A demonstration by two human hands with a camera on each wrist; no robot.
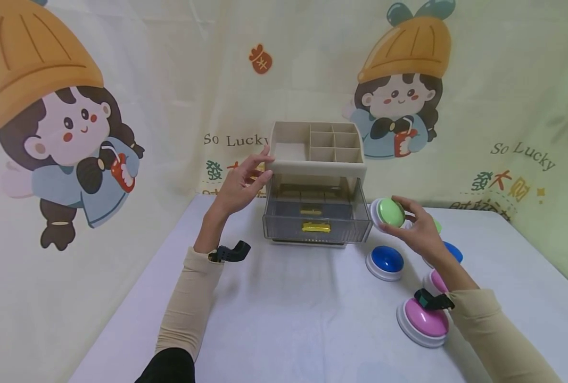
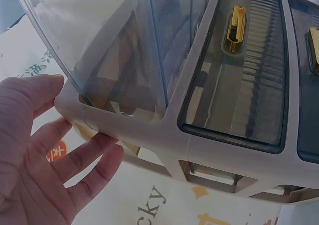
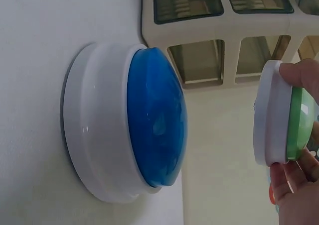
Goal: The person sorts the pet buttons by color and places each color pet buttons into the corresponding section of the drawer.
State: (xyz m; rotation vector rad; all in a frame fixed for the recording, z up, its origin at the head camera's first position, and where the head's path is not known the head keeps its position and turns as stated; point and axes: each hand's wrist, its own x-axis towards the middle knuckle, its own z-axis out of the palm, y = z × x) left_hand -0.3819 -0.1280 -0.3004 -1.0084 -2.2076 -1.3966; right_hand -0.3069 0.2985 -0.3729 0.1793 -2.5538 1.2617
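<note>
My right hand (image 1: 420, 229) pinches a white push button with a green dome (image 1: 391, 212) by its rim, tilted and raised just right of a beige drawer organizer (image 1: 317, 169). In the right wrist view, the thumb is on one side of its white base (image 3: 271, 113) and fingers are on the other. My left hand (image 1: 241, 183) touches the organizer's upper left side with spread fingers. The left wrist view shows the thumb (image 2: 47, 88) at the corner. A clear grey drawer (image 1: 317, 227) with a gold handle is pulled out.
A blue-domed button (image 1: 387, 259) stands on the white table (image 1: 284, 319) right of the organizer. A pink one (image 1: 426, 317) sits nearer. Further pink (image 1: 438, 281), blue (image 1: 453, 251) and green (image 1: 438, 225) buttons are partly behind my right arm. A printed cloth (image 1: 178, 96) hangs behind.
</note>
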